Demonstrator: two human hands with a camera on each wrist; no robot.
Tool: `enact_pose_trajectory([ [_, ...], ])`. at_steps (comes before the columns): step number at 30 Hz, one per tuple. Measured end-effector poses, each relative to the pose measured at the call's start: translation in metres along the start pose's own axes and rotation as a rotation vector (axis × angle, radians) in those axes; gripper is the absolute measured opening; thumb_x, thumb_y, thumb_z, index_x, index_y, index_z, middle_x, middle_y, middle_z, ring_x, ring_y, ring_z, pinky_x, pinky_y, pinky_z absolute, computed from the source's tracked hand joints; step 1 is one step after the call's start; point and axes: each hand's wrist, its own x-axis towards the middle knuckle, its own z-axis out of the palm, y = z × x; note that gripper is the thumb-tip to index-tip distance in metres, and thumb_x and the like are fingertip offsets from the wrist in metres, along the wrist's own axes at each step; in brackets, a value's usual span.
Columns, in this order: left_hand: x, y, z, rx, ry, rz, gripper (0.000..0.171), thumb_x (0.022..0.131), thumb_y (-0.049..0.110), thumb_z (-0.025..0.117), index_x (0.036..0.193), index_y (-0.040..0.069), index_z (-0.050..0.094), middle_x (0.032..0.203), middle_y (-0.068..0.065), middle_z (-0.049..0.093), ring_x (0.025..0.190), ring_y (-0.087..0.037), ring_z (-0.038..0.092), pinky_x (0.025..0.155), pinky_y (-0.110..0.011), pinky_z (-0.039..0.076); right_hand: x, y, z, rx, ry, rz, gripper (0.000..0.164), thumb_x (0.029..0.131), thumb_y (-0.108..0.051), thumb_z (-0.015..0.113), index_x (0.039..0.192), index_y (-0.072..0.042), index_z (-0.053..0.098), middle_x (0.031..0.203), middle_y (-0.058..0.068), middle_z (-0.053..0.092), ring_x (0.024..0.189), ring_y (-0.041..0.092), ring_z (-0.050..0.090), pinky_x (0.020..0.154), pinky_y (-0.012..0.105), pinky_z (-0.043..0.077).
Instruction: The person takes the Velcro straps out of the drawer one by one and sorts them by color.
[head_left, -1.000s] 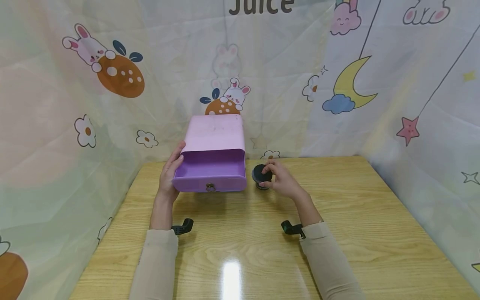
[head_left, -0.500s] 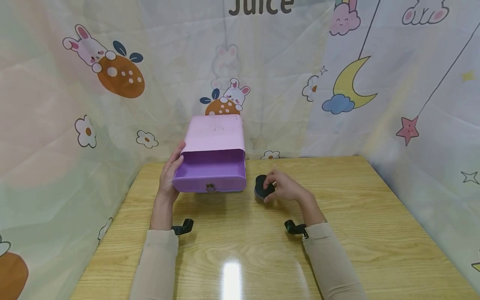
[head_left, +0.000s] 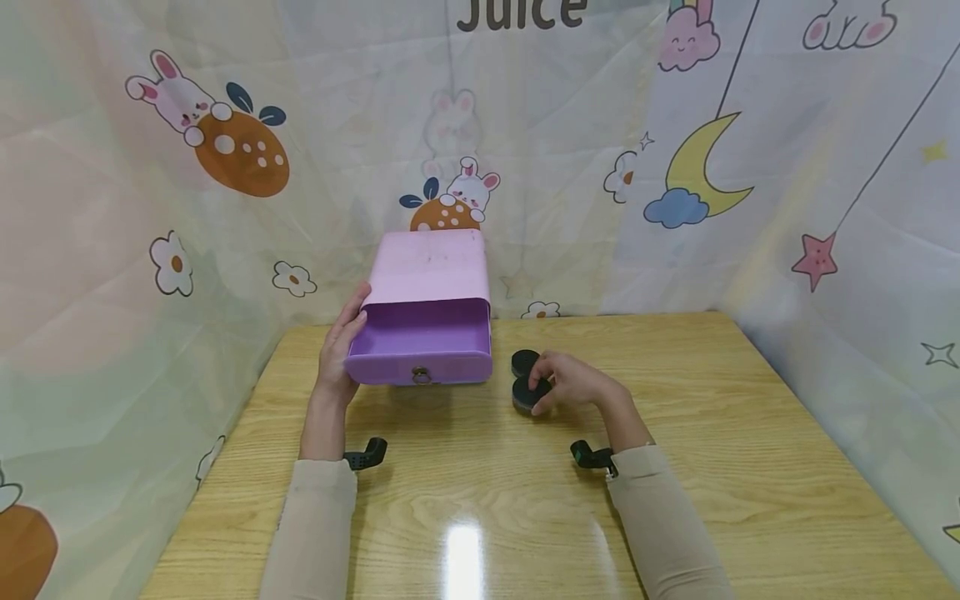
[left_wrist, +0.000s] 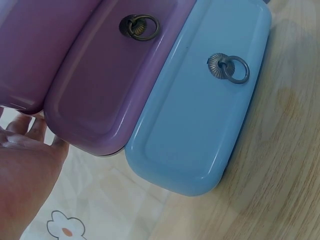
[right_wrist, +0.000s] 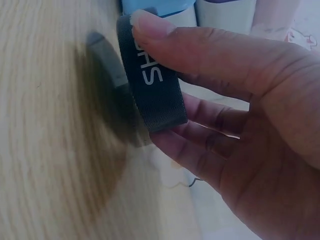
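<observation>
A small drawer cabinet [head_left: 429, 267] stands toward the back, pink on top. Its upper purple drawer [head_left: 420, 367] is pulled out, and the inside that shows is bare. Below it, in the left wrist view, come another purple drawer [left_wrist: 110, 85] and a blue drawer [left_wrist: 200, 110], both with ring pulls. My left hand [head_left: 337, 354] rests along the cabinet's left side, fingers fairly straight. My right hand [head_left: 577, 382] pinches a black round disc [head_left: 528, 395] with a ribbed rim and white lettering. A second black disc [head_left: 524, 362] sits just behind it on the table.
The wooden table [head_left: 480, 467] ends at a printed cloth backdrop [head_left: 555, 167] behind and at both sides. Black wrist-camera mounts [head_left: 366, 454] stick out inward from both wrists. A bright light reflection lies on the table's front part.
My right hand has brought the black disc toward me and downward, from in front of or above the second disc, which now shows behind it. The left hand and cabinet have stayed put.
</observation>
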Motion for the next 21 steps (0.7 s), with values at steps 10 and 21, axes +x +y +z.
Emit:
enact_pose_trajectory([
  [10, 0.001, -0.001, -0.001, 0.014, -0.004, -0.001, 0.047, 0.102, 0.019, 0.045, 0.148, 0.018, 0.038, 0.156, 0.01, 0.027, 0.144, -0.009, 0.015, 0.117, -0.043, 0.003, 0.005, 0.007, 0.007, -0.033, 0.038, -0.029, 0.035, 0.063, -0.023, 0.091, 0.086, -0.012, 0.067, 0.101, 0.007, 0.054, 0.093, 0.026, 0.051, 0.083, 0.038, 0.043],
  [21, 0.002, -0.002, -0.003, -0.007, -0.006, 0.004, 0.047, 0.102, 0.017, 0.045, 0.148, 0.015, 0.038, 0.157, 0.008, 0.025, 0.145, -0.008, 0.014, 0.117, -0.041, 0.001, 0.01, 0.011, 0.013, -0.096, 0.12, 0.013, 0.036, 0.067, -0.023, 0.089, 0.091, -0.011, 0.065, 0.105, 0.011, 0.05, 0.092, 0.025, 0.049, 0.082, 0.038, 0.042],
])
